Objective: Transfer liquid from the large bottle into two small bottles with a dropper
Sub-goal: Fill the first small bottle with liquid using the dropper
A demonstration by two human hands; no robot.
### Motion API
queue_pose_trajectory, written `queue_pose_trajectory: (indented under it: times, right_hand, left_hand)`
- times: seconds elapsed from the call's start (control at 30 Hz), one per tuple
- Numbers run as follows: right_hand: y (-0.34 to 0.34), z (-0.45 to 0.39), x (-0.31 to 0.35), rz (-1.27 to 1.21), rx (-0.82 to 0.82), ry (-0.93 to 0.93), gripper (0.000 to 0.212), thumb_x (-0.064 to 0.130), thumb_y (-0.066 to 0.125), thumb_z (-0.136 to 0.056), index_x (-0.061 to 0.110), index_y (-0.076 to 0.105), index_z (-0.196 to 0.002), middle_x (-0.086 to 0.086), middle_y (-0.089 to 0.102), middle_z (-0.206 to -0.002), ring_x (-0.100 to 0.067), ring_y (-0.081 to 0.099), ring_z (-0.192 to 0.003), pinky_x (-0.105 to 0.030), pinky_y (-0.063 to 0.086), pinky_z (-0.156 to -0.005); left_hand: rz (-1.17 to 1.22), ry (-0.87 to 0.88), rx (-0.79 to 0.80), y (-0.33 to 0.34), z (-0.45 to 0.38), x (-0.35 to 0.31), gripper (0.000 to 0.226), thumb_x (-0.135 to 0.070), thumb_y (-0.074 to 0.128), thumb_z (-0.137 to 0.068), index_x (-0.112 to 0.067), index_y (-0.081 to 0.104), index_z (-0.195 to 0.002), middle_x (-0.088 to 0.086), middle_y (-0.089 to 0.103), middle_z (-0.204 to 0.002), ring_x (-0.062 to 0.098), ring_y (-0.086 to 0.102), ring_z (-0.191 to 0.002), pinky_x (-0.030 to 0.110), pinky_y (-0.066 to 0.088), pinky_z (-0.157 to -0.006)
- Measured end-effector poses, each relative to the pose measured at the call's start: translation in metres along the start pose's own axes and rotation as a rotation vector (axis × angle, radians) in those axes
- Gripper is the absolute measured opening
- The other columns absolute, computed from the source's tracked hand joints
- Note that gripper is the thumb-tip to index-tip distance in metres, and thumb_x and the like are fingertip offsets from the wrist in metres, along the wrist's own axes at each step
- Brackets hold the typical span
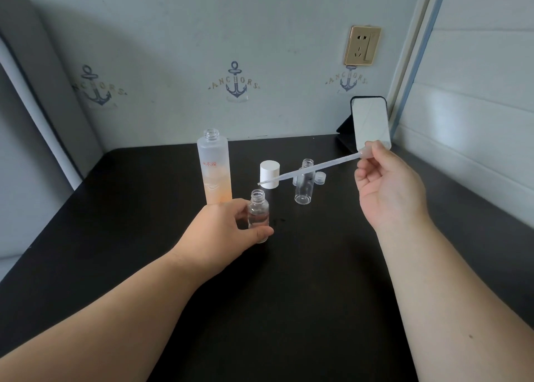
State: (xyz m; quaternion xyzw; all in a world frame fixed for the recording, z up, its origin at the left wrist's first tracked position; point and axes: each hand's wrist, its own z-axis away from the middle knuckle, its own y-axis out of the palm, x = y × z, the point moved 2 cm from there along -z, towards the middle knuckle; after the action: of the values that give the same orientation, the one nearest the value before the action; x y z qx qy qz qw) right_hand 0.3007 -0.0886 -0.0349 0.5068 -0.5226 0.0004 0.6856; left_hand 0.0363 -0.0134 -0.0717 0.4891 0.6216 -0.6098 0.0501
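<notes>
Bottles numbered three on the black desk (289,280): one tall uncapped large bottle (214,169) and two small bottles. Left hand (222,231) fingers gripped the nearer small bottle (258,215); the second small bottle (304,183) stood behind. Right hand (387,185) pinched one dropper (310,169) above them. Open desk lay toward the near edge.
</notes>
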Motion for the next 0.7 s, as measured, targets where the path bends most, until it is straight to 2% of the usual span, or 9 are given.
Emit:
queue_pose_trajectory:
  times: [0.13,0.23,0.3,0.37,0.43,0.5,0.7]
  right_hand:
    - [-0.002,-0.002,-0.002,-0.073,-0.017,0.044,0.012,0.013,0.066,-0.097,0.005,0.072,-0.091,-0.002,0.072,-0.074,-0.011,0.065,-0.062,-0.021,0.052,-0.06]
    - [-0.006,-0.002,-0.005,-0.118,-0.013,0.083,0.025,0.014,0.066,-0.097,0.007,0.076,-0.075,-0.002,0.072,-0.074,-0.012,0.066,-0.064,-0.021,0.053,-0.061]
    - [-0.007,-0.002,-0.006,-0.133,-0.012,0.102,0.033,0.014,0.066,-0.097,0.01,0.076,-0.066,-0.002,0.072,-0.074,-0.012,0.068,-0.065,-0.022,0.054,-0.063]
    - [-0.008,-0.002,-0.008,-0.162,-0.016,0.127,0.022,0.012,0.067,-0.095,0.007,0.074,-0.075,-0.003,0.072,-0.075,-0.013,0.069,-0.067,-0.022,0.055,-0.063]
    - [-0.008,-0.002,-0.009,-0.207,-0.031,0.149,0.007,0.01,0.068,-0.093,0.003,0.069,-0.094,-0.004,0.072,-0.076,-0.014,0.07,-0.067,-0.023,0.055,-0.063]
    - [-0.009,-0.003,-0.012,-0.238,-0.048,0.165,0.014,0.01,0.067,-0.094,0.002,0.066,-0.106,-0.005,0.073,-0.076,-0.015,0.071,-0.068,-0.023,0.056,-0.064]
    - [-0.01,-0.004,-0.015,-0.251,-0.073,0.212,0.01,0.011,0.066,-0.095,0.001,0.069,-0.096,-0.007,0.073,-0.08,-0.015,0.072,-0.068,-0.024,0.057,-0.063]
  left_hand:
    - [-0.017,-0.044,-0.045,0.002,-0.002,-0.003,0.022,-0.055,0.079,-0.076,-0.04,0.066,-0.085,-0.035,0.065,-0.088,-0.011,0.06,-0.086,0.016,0.047,-0.069]
    - [-0.06,-0.076,-0.095,0.003,-0.006,-0.01,0.023,-0.054,0.078,-0.077,-0.037,0.064,-0.085,-0.02,0.068,-0.082,-0.004,0.062,-0.081,0.017,0.047,-0.066]
    - [-0.09,-0.098,-0.103,0.003,-0.009,-0.016,0.025,-0.054,0.077,-0.079,-0.035,0.063,-0.088,-0.017,0.067,-0.081,0.001,0.062,-0.077,0.02,0.048,-0.065]
    - [-0.103,-0.112,-0.099,0.005,-0.012,-0.02,0.025,-0.053,0.075,-0.081,-0.034,0.063,-0.09,-0.016,0.066,-0.083,0.003,0.063,-0.077,0.024,0.051,-0.067]
    - [-0.101,-0.126,-0.093,0.009,-0.014,-0.022,0.025,-0.052,0.075,-0.083,-0.032,0.063,-0.094,-0.015,0.066,-0.087,0.003,0.063,-0.08,0.026,0.053,-0.072]
    - [-0.092,-0.143,-0.09,0.013,-0.016,-0.023,0.028,-0.051,0.074,-0.084,-0.03,0.062,-0.1,-0.014,0.066,-0.092,0.004,0.062,-0.084,0.027,0.053,-0.075]
    - [-0.127,-0.203,-0.146,0.028,-0.036,-0.025,0.031,-0.049,0.072,-0.086,-0.025,0.06,-0.102,-0.012,0.062,-0.092,0.005,0.057,-0.082,0.025,0.045,-0.067]
